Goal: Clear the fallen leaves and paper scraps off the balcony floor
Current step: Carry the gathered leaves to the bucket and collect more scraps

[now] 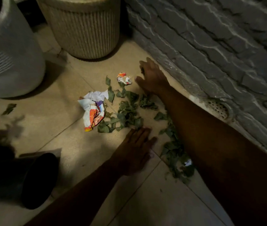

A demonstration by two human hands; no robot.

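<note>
Green fallen leaves (pixel 127 111) lie scattered on the beige floor tiles (pixel 74 144), with a second strip of leaves (pixel 175 154) trailing toward me beside my right forearm. A large crumpled paper scrap (pixel 93 110), white, orange and purple, sits left of the leaves. A smaller crumpled scrap (pixel 124 78) lies farther back. My right hand (pixel 152 77) lies flat on the floor near the wall, fingers straight, just right of the small scrap. My left hand (pixel 136 147) rests flat on the tile at the near edge of the leaf pile, holding nothing.
A ribbed beige planter (pixel 85 28) stands at the back, a large white pot (pixel 7 51) at the left. A dark stone wall (pixel 219 46) with a floor drain (pixel 217 108) runs along the right. A dark bin (pixel 36 178) lies on its side at lower left. Loose leaves (pixel 9 109) sit far left.
</note>
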